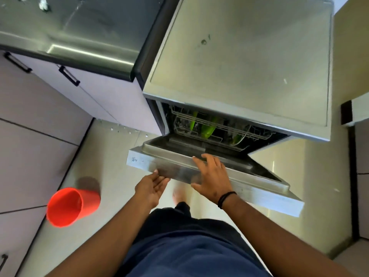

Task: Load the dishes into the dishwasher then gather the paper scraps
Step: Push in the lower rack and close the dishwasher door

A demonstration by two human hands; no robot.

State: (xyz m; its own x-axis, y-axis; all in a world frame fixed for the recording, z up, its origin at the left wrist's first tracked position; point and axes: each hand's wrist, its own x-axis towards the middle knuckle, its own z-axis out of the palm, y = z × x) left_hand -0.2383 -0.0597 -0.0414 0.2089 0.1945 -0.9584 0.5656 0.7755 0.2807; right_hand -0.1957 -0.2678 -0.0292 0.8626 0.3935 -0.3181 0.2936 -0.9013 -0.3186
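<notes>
On the floor at near left stands a red bucket [72, 206], easy to kick. The left hand [152, 185], fingers relaxed and holding nothing, sits under the dishwasher door [259, 191]; the right hand [211, 175] lies flat on its top edge. Green plates [207, 128] stand in the rack behind. Paper scraps [43, 4] lie on the far-left counter. Swung shut fast, the door could pinch fingers.

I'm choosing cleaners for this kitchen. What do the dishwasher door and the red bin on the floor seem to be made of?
The dishwasher door looks like brushed stainless steel: grey, with streaky dull reflections. The red bin looks like moulded plastic: uniform bright colour, smooth thin rim, soft sheen. Neither is certain from sight alone.
</notes>
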